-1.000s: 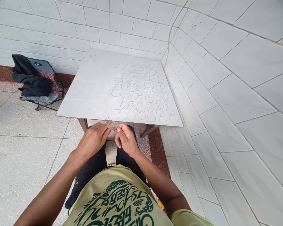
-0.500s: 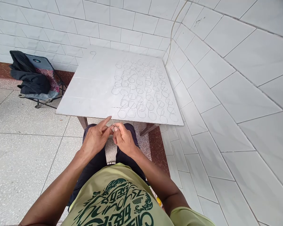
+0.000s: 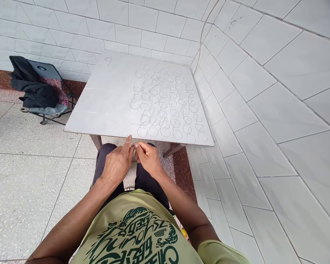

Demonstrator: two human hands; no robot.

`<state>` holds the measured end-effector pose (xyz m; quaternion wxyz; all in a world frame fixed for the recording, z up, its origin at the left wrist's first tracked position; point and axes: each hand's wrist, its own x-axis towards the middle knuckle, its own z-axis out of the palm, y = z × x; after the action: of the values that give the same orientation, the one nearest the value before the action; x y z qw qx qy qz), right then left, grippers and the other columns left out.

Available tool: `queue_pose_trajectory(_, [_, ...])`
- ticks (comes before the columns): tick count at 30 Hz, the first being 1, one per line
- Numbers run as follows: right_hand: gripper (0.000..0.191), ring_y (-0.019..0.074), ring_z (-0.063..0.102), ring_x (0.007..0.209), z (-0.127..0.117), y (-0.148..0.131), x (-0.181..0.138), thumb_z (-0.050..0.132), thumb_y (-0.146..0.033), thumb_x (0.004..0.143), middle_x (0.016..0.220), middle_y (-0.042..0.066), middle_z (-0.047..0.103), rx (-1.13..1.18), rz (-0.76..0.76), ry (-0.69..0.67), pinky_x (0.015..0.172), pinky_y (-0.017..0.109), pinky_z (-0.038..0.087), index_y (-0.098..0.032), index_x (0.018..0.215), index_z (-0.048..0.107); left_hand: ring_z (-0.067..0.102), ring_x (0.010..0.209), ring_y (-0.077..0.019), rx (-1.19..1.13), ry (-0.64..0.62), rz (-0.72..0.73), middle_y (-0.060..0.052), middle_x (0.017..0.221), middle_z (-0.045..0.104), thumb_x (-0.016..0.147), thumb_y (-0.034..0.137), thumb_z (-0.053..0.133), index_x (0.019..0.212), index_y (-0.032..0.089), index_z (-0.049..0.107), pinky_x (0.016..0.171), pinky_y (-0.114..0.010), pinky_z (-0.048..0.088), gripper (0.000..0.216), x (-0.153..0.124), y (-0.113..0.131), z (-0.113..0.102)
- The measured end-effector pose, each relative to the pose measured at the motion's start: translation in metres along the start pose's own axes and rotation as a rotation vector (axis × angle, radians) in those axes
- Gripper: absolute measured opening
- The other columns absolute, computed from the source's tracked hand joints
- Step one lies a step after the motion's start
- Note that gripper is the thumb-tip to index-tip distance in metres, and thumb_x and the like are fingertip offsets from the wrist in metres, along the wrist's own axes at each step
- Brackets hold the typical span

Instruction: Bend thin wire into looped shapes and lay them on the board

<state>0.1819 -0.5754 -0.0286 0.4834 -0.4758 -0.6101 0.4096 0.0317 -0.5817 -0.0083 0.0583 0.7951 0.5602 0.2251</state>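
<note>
My left hand (image 3: 117, 161) and my right hand (image 3: 148, 157) meet above my lap, just in front of the table's near edge. The thumb and finger of my right hand pinch together against the fingertips of my left. My left index finger points forward. Between them is a thin wire, mostly hidden by the fingers now. On the right half of the white table (image 3: 99, 106) lie many thin wire loops (image 3: 165, 104) in rough rows. One single loop with a tail (image 3: 108, 61) lies apart at the far left corner.
White tiled walls (image 3: 277, 110) border the table at the back and right. A cable (image 3: 201, 40) runs down the wall corner. To the left stands a folding chair (image 3: 48, 73) with a dark cloth (image 3: 38, 93) over it. My legs are under the table edge.
My left hand has turned over the thin wire, its back more upward and index finger straighter. The pale arc of wire seen between the fingers is now hidden. The view has shifted slightly.
</note>
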Motion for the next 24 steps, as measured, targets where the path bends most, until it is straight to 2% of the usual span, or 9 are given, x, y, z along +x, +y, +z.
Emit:
queue_pose_trajectory(2, [0.036, 0.0108, 0.052, 0.048, -0.001, 0.001, 0.001, 0.054, -0.046, 0.102, 0.059, -0.003, 0.057, 0.056, 0.047, 0.037, 0.05, 0.023, 0.041, -0.021, 0.077, 0.061, 0.074, 0.083, -0.0264, -0.037, 0.009, 0.044, -0.017, 0.098, 0.077, 0.106, 0.035, 0.045, 0.146, 0.01, 0.056, 0.071, -0.035, 0.055, 0.048, -0.004, 0.002, -0.002])
queue_pose_trajectory(5, [0.035, 0.0101, 0.049, 0.044, -0.004, 0.003, 0.002, 0.056, -0.048, 0.1, 0.056, -0.004, 0.056, 0.183, 0.137, 0.063, 0.044, 0.023, 0.038, -0.02, 0.08, 0.064, 0.072, 0.104, -0.0261, -0.206, 0.144, 0.058, -0.016, 0.126, 0.072, 0.105, 0.038, 0.05, 0.139, 0.017, 0.062, 0.088, -0.037, 0.057, 0.042, -0.008, 0.004, -0.01])
queue_pose_trajectory(8, [0.033, 0.0092, 0.045, 0.041, -0.008, 0.005, 0.002, 0.058, -0.05, 0.098, 0.054, -0.005, 0.054, 0.35, 0.195, 0.057, 0.041, 0.022, 0.035, -0.02, 0.085, 0.064, 0.071, 0.105, -0.024, -0.391, 0.243, -0.108, -0.013, 0.135, 0.067, 0.101, 0.045, 0.056, 0.136, 0.02, 0.064, 0.093, -0.037, 0.056, 0.043, -0.005, 0.0, -0.018])
queue_pose_trajectory(10, [0.032, 0.0087, 0.043, 0.04, -0.008, 0.006, 0.001, 0.06, -0.049, 0.097, 0.053, -0.006, 0.052, 0.426, 0.204, 0.056, 0.04, 0.022, 0.033, -0.02, 0.084, 0.064, 0.072, 0.097, -0.0233, -0.554, 0.16, -0.25, -0.013, 0.125, 0.072, 0.1, 0.053, 0.056, 0.13, 0.019, 0.067, 0.084, -0.034, 0.057, 0.047, 0.003, -0.007, -0.015])
queue_pose_trajectory(12, [0.032, 0.0084, 0.042, 0.04, -0.007, 0.006, -0.001, 0.06, -0.049, 0.097, 0.052, -0.006, 0.052, 0.445, 0.201, 0.054, 0.04, 0.022, 0.032, -0.02, 0.084, 0.064, 0.072, 0.091, -0.0231, -0.761, 0.023, -0.354, -0.012, 0.108, 0.076, 0.099, 0.061, 0.053, 0.113, 0.017, 0.072, 0.075, -0.031, 0.056, 0.05, 0.013, -0.013, -0.007])
queue_pose_trajectory(15, [0.032, 0.0083, 0.042, 0.039, -0.004, 0.003, -0.004, 0.061, -0.048, 0.097, 0.051, -0.006, 0.053, 0.389, 0.183, 0.049, 0.04, 0.022, 0.033, -0.02, 0.082, 0.063, 0.068, 0.074, -0.0191, -0.929, -0.037, -0.414, -0.007, 0.08, 0.073, 0.096, 0.065, 0.054, 0.084, 0.017, 0.071, 0.065, -0.028, 0.052, 0.052, 0.023, -0.015, 0.006])
queue_pose_trajectory(19, [0.031, 0.0081, 0.045, 0.039, -0.002, 0.0, -0.007, 0.062, -0.046, 0.097, 0.051, -0.005, 0.055, 0.293, 0.165, 0.032, 0.041, 0.021, 0.035, -0.02, 0.08, 0.062, 0.046, 0.053, -0.0117, -0.835, 0.075, -0.395, 0.002, 0.056, 0.051, 0.095, 0.059, 0.06, 0.061, 0.02, 0.054, 0.055, -0.026, 0.038, 0.052, 0.024, -0.008, 0.014])
queue_pose_trajectory(22, [0.032, 0.0083, 0.047, 0.04, 0.001, -0.001, -0.008, 0.061, -0.046, 0.097, 0.053, -0.005, 0.057, 0.237, 0.161, 0.048, 0.042, 0.021, 0.036, -0.02, 0.079, 0.061, 0.032, 0.053, -0.01, -0.657, 0.249, -0.353, 0.006, 0.054, 0.035, 0.093, 0.054, 0.065, 0.057, 0.02, 0.039, 0.055, -0.027, 0.03, 0.056, 0.022, -0.005, 0.019])
queue_pose_trajectory(24, [0.032, 0.0086, 0.049, 0.042, 0.004, -0.001, -0.008, 0.06, -0.046, 0.098, 0.054, -0.005, 0.057, 0.201, 0.139, 0.063, 0.043, 0.021, 0.037, -0.021, 0.078, 0.06, 0.028, 0.054, -0.01, -0.53, 0.353, -0.304, 0.006, 0.056, 0.033, 0.092, 0.051, 0.067, 0.059, 0.021, 0.036, 0.056, -0.027, 0.028, 0.054, 0.022, -0.006, 0.024])
